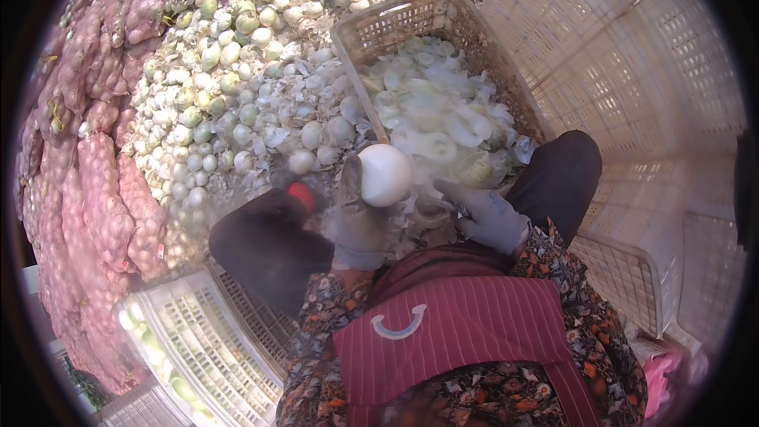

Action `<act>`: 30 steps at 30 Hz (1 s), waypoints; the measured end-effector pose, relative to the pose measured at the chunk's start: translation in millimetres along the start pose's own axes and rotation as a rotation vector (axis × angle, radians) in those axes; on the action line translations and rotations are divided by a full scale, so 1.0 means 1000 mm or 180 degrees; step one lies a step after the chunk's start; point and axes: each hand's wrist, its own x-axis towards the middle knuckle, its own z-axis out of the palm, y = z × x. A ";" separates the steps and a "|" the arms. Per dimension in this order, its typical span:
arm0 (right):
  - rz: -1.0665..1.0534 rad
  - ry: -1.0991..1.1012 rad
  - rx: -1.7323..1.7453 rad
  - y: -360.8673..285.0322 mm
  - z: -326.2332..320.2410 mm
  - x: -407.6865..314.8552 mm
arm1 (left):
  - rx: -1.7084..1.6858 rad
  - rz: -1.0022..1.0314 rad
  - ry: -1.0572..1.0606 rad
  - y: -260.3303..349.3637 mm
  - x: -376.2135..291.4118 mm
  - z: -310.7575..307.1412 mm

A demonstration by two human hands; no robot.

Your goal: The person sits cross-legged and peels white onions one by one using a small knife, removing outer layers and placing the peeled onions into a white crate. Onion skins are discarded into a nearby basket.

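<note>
A smooth, peeled white onion (pixel 385 175) rests in my gloved left hand (pixel 359 219), with the fingers and thumb around its lower and left side. To the right of it is my gloved right hand (pixel 489 213), its index finger pointing left towards the onion without touching it. Whether the curled fingers of that hand hold anything is hidden. Just beyond both hands stands a dirty plastic crate (pixel 364 92) with onion peels and cut onion layers (pixel 442 124) in it. Onions with loose dry skins (pixel 237 95) are heaped at the left.
Pink mesh sacks of onions (pixel 107 201) are piled at the far left. Stacked plastic crates (pixel 599 71) form a wall at the right. A white crate (pixel 207 338) stands at the lower left, near my knee. A red object (pixel 301 197) lies by that knee.
</note>
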 end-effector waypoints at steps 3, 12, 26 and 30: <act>0.0451 0.0095 0.0425 0.010 0.001 -0.001 | -0.0530 -0.0224 -0.0125 0.000 0.000 -0.005; -0.0598 0.1144 0.0191 -0.036 0.015 0.016 | 0.0966 0.0891 0.0149 -0.035 -0.012 0.014; 0.1643 0.1600 0.2687 0.029 0.003 0.032 | -0.1153 -0.0540 -0.0511 -0.016 -0.011 0.005; 0.0640 0.1757 0.1855 0.013 0.002 0.018 | -0.0398 -0.0054 -0.0361 -0.016 -0.008 0.002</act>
